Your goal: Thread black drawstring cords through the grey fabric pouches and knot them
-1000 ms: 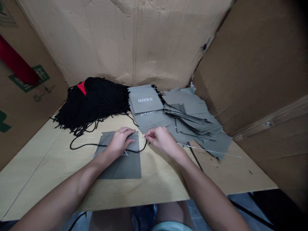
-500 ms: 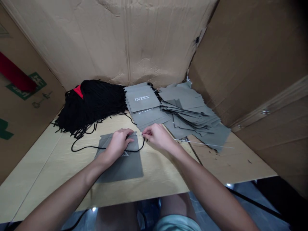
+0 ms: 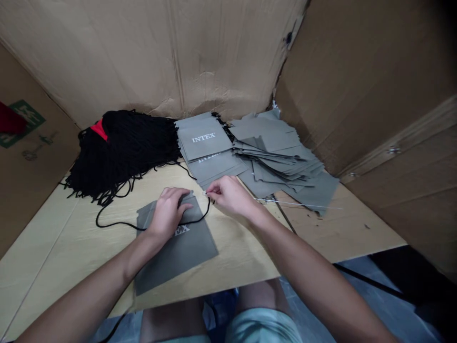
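A flat grey pouch with white lettering lies askew on the tabletop. My left hand rests on it, fingers curled at its upper edge and thumb apart, covering part of the print. A black cord runs from the left, passes under my left hand and bends up to my right fingertips. My right hand is pinched close to the pouch's top right corner, on the cord's end. A thin metal rod sticks out to the right from behind that hand; its grip is partly hidden.
A heap of black cords with a red band lies back left. Beside it are stacked printed pouches and a loose pile of grey pouches. Cardboard walls enclose the table, whose front edge is near my legs.
The pouch has turned slightly, its lower end swinging toward me. Both hands stay close together, my right one still at the top corner. The whole view has shifted a little.
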Demonstrator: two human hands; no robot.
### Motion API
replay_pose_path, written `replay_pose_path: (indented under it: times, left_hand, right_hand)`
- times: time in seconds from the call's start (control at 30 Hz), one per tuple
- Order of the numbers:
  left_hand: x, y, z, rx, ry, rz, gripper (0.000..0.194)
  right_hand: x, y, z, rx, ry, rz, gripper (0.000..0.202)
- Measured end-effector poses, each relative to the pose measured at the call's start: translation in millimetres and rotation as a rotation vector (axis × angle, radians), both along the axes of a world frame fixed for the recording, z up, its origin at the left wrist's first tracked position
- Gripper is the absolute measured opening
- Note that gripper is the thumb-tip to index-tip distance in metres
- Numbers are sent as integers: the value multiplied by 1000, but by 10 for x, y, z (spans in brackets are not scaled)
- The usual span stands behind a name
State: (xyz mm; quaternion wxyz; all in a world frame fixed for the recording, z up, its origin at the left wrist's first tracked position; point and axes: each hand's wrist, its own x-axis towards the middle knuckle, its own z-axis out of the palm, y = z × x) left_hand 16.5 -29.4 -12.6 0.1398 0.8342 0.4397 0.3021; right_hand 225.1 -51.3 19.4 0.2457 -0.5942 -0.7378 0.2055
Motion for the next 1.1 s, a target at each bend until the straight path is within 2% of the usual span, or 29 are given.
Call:
replay_pose_path:
  times: [0.17, 0.37, 0.53, 0.73, 0.87, 1.0, 1.1]
  left_hand:
    - [0, -12, 1, -8, 21, 31, 25]
    - [-11, -12, -75, -45, -111, 97, 49]
    - [-10, -38, -71, -98, -86, 83, 36]
    - [-33, -68, -17, -190, -15, 134, 26]
    - [-59, -30, -12, -200, -38, 68, 18]
    - [-56, -12, 42, -43, 13, -85, 17]
    - [-36, -33, 75, 14, -27, -94, 19]
  right_hand:
    - [15, 3, -19, -2, 8, 0, 13]
    - [-8, 7, -25, -15, 10, 7, 13]
    - [-19, 8, -23, -10, 18, 13, 13]
    - [-23, 10, -33, -2, 30, 56, 14]
    - [-26, 12, -58, 9, 63, 59, 14]
    - [-43, -4, -49, 10, 133, 75, 15]
    - [-60, -24, -8, 14, 149, 89, 14]
